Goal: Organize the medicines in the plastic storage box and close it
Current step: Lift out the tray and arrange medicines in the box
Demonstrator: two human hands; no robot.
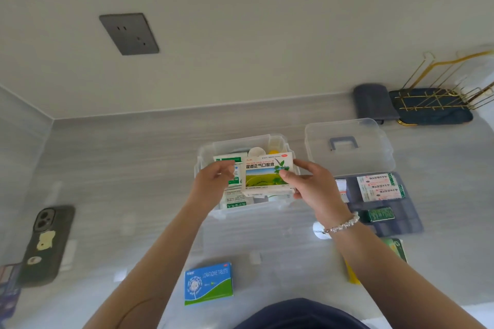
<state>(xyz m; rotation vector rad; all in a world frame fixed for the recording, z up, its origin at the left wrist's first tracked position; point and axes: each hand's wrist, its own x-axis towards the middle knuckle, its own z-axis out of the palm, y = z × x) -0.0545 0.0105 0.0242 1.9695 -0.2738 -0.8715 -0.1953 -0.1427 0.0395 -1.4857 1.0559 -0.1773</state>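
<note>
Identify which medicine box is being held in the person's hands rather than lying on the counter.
The white box with a green-and-yellow field picture, held over the clear plastic storage box. The blue-and-green loratadine box lies untouched on the counter.

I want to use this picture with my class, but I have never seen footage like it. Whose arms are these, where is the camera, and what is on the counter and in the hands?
There is no machine: a person wears a camera on the head, looking down at their own arms. The right hand holds a medicine carton over the open clear storage box; the left hand reaches in at its other end. The lid and a grey tray of smaller packs lie right of it. A blue tablet box lies nearer, a phone far left.
</note>
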